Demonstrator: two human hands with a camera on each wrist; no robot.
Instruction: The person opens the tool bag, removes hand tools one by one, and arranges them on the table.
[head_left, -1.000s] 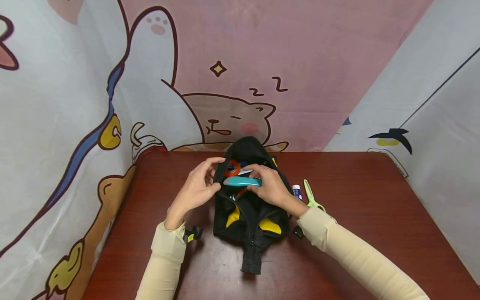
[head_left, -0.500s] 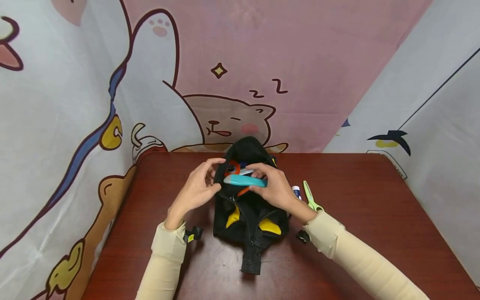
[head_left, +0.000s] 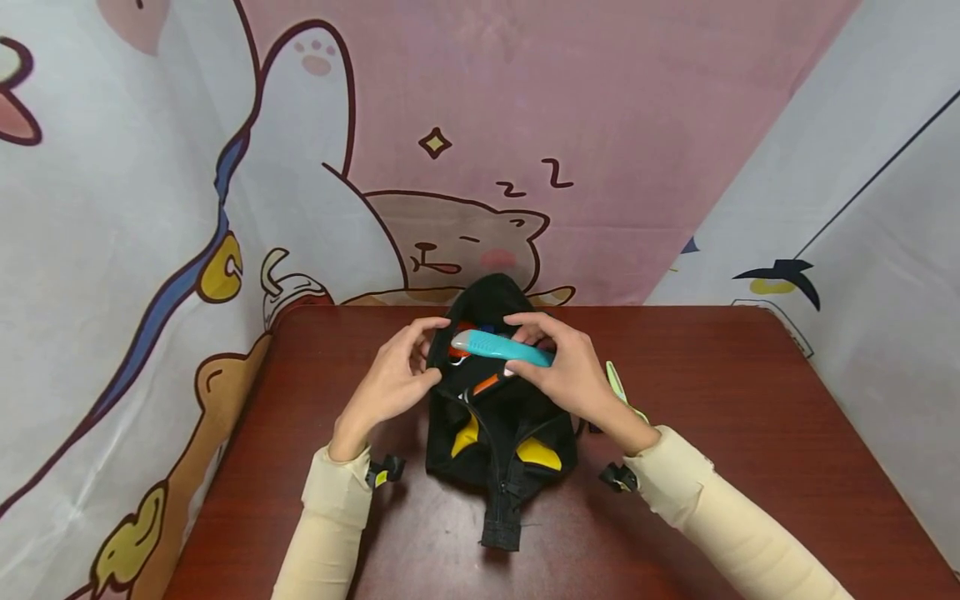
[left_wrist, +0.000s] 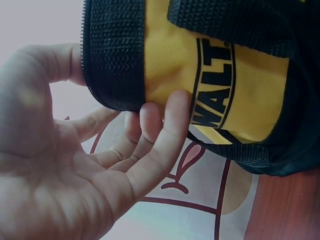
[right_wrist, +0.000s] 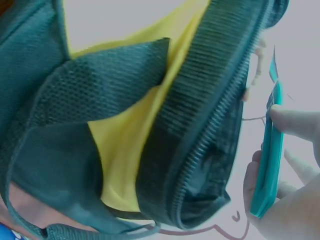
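Teal tool above the gaping mouth of the black bag, clamped between thumb and fingers of the right-hand grip.
Versus a second ago, it sits farther right and slants instead of lying level, baring more of the orange item in the bag; suggests it is free of the other contents. Left-hand grip unmoved, thumb and fingers round the bag's left rim. Pale green scissors on the worktop, partly hidden.
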